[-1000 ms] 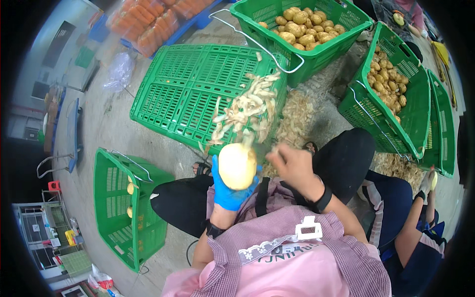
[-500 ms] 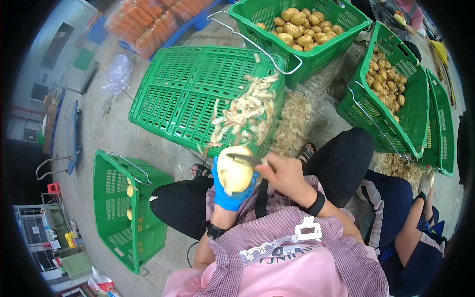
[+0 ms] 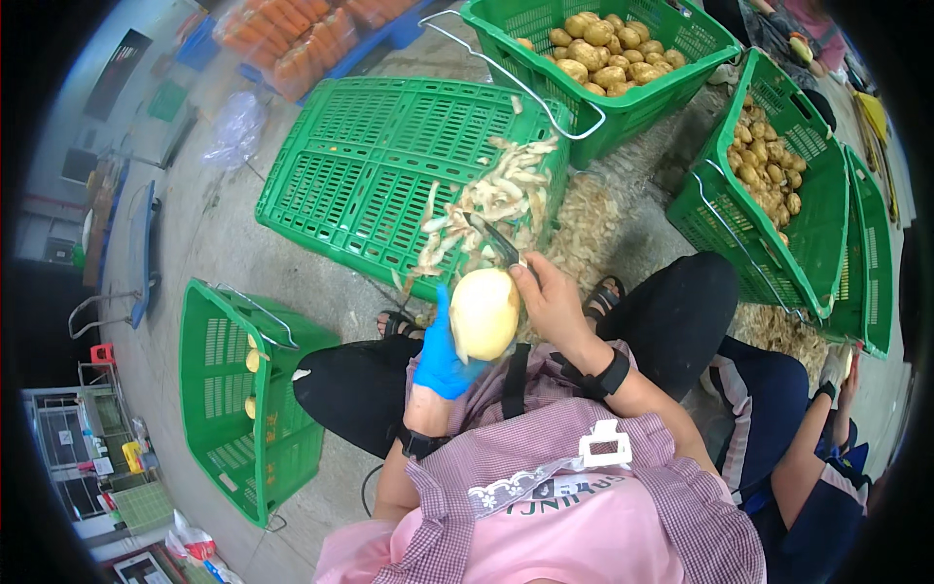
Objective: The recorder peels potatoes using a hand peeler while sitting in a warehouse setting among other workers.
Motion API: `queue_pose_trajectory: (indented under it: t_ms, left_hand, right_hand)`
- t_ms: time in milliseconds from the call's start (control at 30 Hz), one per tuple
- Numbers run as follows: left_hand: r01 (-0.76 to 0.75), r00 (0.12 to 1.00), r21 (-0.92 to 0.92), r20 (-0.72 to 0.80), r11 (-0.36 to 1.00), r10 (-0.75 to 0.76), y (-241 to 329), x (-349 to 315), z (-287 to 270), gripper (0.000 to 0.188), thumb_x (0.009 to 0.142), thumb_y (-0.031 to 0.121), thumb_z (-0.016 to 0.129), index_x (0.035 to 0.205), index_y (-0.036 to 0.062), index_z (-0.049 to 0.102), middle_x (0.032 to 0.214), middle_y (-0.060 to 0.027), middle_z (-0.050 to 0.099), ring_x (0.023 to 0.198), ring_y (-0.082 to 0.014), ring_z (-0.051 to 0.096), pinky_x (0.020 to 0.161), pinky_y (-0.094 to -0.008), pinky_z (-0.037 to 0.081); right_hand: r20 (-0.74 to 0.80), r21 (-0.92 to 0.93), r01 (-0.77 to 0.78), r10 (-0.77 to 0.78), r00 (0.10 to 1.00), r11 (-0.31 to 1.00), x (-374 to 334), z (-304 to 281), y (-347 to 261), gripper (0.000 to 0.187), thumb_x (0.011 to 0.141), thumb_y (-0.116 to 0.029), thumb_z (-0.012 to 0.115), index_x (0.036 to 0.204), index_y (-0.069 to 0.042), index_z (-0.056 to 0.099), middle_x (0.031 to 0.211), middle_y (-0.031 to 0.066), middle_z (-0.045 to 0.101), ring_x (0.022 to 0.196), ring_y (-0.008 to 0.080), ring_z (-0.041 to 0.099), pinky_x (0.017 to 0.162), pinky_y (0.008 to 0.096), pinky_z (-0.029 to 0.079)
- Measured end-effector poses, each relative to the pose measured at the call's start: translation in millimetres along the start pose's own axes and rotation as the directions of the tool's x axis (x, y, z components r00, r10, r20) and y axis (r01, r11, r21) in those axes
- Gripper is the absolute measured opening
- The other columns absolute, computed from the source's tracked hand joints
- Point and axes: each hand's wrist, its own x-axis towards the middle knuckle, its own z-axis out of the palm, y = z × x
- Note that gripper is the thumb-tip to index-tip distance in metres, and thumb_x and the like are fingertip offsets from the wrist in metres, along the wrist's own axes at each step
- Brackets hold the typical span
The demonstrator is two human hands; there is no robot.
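"What is the largest thing we have here?"

"The grey floor (image 3: 219,234). On it we see the upturned green crate (image 3: 341,165), bottom side up in front of the person."

"And the next biggest?"

"Three more crates: the far crate (image 3: 623,127) with brown potatoes (image 3: 603,54), the right-hand crate (image 3: 739,248) with more of the same, and the near-left crate (image 3: 219,389), where we make out a few pale pieces."

"What lies on the upturned one?"

"A loose pile of peelings (image 3: 496,195), toward its right end. We see more scraps (image 3: 584,224) on the floor just beside it."

"Now the hands?"

"The left grip (image 3: 443,360), in a blue glove, is wrapped around the peeled potato (image 3: 484,311) from below and the left. We find that potato above the lap, near the crate's closest edge. The bare right grip (image 3: 559,302) pinches the tool (image 3: 498,238)."

"And that is our smallest?"

"Yes: dark and slim, angled up and left over the peelings. We cannot tell whether it touches the potato."
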Motion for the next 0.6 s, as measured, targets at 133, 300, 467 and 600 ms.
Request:
queue_pose_trajectory:
  t_ms: [133,300,467,600]
  left_hand:
    - [-0.384,0.915,0.52,0.103,0.763,0.391,1.7,-4.8,-0.6,0.049,0.082,0.026,0.051,0.124,0.0074,0.033,0.118,-0.0094,0.043,0.105,-0.024,0.047,0.086,-0.0373,0.042]
    - [-0.259,0.954,0.48,-0.011,0.838,0.301,11.5,-7.0,0.9,0.05,0.08,0.028,0.051,0.123,0.012,0.034,0.117,-0.0107,0.044,0.104,-0.0257,0.047,0.082,-0.0369,0.045]
    - [0.026,0.966,-0.234,0.257,0.972,0.036,17.3,-3.5,-18.0,0.056,0.082,0.047,0.041,0.124,0.0111,0.035,0.124,-0.0164,0.039,0.108,-0.0366,0.044,0.088,-0.0461,0.038]
    - [0.086,0.973,-0.309,0.23,0.947,-0.013,10.3,-14.8,-29.9,0.052,0.083,0.039,0.043,0.124,0.0071,0.036,0.123,-0.0171,0.041,0.11,-0.0368,0.042,0.095,-0.0493,0.032]
  right_hand:
    - [0.022,-0.056,0.031,-0.03,0.999,0.998,2.9,3.5,-8.4,0.024,0.084,-0.026,0.049,0.091,-0.003,0.052,0.059,0.0178,0.054,0.055,0.0347,0.054,0.048,0.0391,0.04]
    - [0.09,-0.166,0.126,-0.112,0.99,0.978,7.1,6.5,-25.5,0.026,0.083,-0.027,0.05,0.091,-0.002,0.052,0.058,0.017,0.054,0.056,0.0342,0.055,0.05,0.0402,0.041]
    - [0.234,-0.071,0.139,-0.119,0.965,0.988,11.9,-8.7,-23.9,0.027,0.081,-0.029,0.052,0.094,-0.005,0.054,0.062,0.015,0.057,0.06,0.0323,0.056,0.053,0.0378,0.043]
    - [0.221,-0.303,0.309,-0.248,0.943,0.902,2.9,-7.4,-24.3,0.023,0.079,-0.031,0.054,0.084,-0.008,0.055,0.06,0.01,0.056,0.057,0.0301,0.055,0.05,0.0387,0.043]
